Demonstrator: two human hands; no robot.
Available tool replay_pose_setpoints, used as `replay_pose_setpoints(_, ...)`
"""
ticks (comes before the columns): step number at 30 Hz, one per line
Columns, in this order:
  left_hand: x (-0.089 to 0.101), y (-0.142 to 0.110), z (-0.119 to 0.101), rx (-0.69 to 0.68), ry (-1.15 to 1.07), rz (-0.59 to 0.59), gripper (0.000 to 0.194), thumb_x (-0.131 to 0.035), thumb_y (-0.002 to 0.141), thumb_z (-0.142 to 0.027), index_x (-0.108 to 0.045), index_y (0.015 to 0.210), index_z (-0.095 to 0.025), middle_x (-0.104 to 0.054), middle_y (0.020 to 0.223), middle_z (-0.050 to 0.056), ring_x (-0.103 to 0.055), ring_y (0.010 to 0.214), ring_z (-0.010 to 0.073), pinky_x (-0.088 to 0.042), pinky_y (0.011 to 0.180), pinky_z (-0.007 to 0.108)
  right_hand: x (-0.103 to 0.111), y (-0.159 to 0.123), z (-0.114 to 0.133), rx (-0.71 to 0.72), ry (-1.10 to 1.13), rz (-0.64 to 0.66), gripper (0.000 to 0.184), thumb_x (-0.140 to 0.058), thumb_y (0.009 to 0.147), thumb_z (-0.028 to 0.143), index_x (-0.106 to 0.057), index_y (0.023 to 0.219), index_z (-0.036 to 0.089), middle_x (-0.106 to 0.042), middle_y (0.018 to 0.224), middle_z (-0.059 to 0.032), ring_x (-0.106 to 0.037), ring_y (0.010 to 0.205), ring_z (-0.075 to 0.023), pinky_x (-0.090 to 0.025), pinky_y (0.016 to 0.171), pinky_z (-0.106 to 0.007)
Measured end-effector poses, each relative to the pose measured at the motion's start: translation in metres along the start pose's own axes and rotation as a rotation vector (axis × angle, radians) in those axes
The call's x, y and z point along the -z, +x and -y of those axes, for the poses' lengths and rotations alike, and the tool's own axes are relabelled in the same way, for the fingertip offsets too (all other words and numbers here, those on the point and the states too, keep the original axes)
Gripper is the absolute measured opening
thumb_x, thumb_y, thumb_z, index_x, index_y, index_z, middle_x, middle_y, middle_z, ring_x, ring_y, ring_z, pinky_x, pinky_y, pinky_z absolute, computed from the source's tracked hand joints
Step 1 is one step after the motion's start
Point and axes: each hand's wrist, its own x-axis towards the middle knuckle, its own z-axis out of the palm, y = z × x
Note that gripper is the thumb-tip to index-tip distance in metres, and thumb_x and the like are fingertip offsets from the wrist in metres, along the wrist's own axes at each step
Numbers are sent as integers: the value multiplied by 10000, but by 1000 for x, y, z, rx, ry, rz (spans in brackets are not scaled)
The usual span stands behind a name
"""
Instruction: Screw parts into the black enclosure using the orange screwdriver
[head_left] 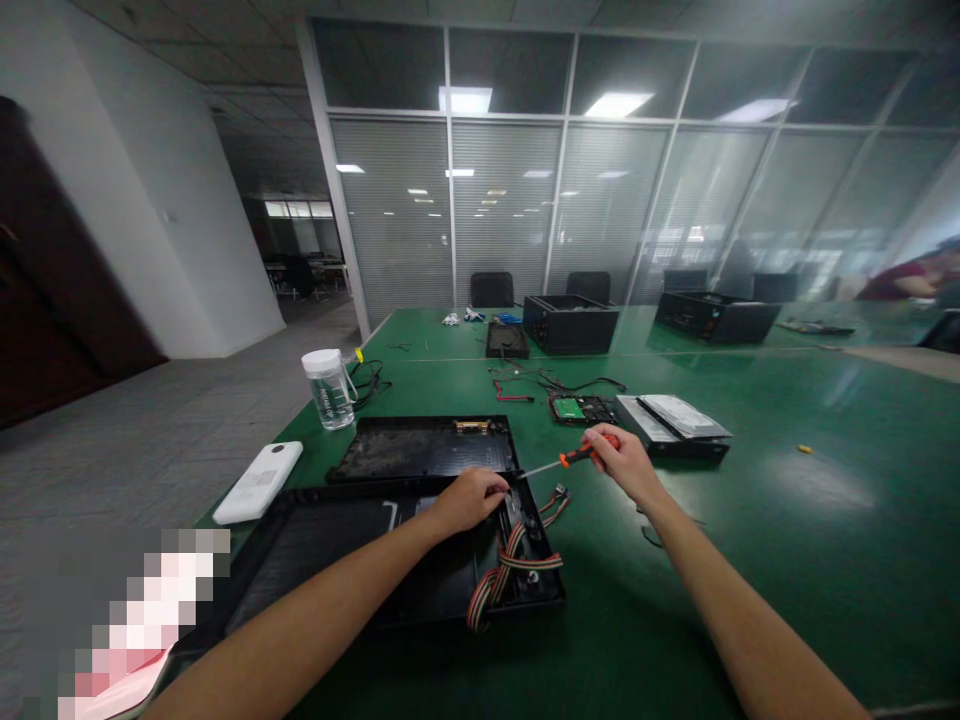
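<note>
At the far left, a pixelated patch hides part of the view, near a white phone (259, 484) and a clear bottle (327, 394). The black panel (322, 540) lies on the green table (637, 620), its long axis running left to right, its near part cut across by the left forearm. The left hand (471, 498) bends its fingers at the panel's far right corner; I cannot tell how closed they are or whether they pinch anything. A striped ribbon cable (512, 560) crosses the panel's right end. The screwdriver (570, 458) points left, slightly downward, its tip hard to make out against that corner, its handle partly hidden by the right hand (621, 462), closed around it.
</note>
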Motion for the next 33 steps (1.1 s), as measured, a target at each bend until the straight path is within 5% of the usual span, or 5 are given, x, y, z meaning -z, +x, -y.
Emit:
replay_pose_setpoints(15,-2,-1,0,-6,-31,-19,190,-524,784,-140,-676,896,-163,-654,827,33,-574,760,140,-419,729,221,-23,-8,1,205,-379,-31,360,-392,840,442,-563,669,175,-499,556,13,-446,523,-116,-331,531,-224)
replay_pose_setpoints(22,-2,-1,-2,-2,-29,-10,182,-528,786,-137,-683,875,-167,-666,829,32,-586,782,153,-422,754,239,-31,-12,81,173,-1015,146,484,-323,857,532,-591,658,182,-615,618,-78,-554,598,-182,-310,562,-266)
replay_pose_setpoints(26,-3,-3,-2,19,-13,-22,163,-532,780,-140,-681,844,-160,-663,798,31,-586,768,156,-419,739,239,-46,-5,129,273,-1111,383,364,-307,893,396,-565,1006,164,-661,741,-90,-602,666,-207,-332,589,-272)
replay_pose_setpoints(29,-3,-4,-3,26,-3,-21,150,-532,781,-146,-679,810,-156,-661,774,31,-586,759,156,-417,723,235,-57,5,141,346,-1105,482,407,-279,905,426,-571,1014,164,-671,775,-108,-619,715,-228,-357,622,-287)
replay_pose_setpoints(33,-2,-5,-4,-3,3,-34,149,-532,778,-135,-677,809,-151,-663,776,34,-584,748,152,-412,697,226,-66,14,143,310,-1224,406,590,-241,876,556,-630,839,114,-663,766,-192,-625,764,-292,-384,664,-350)
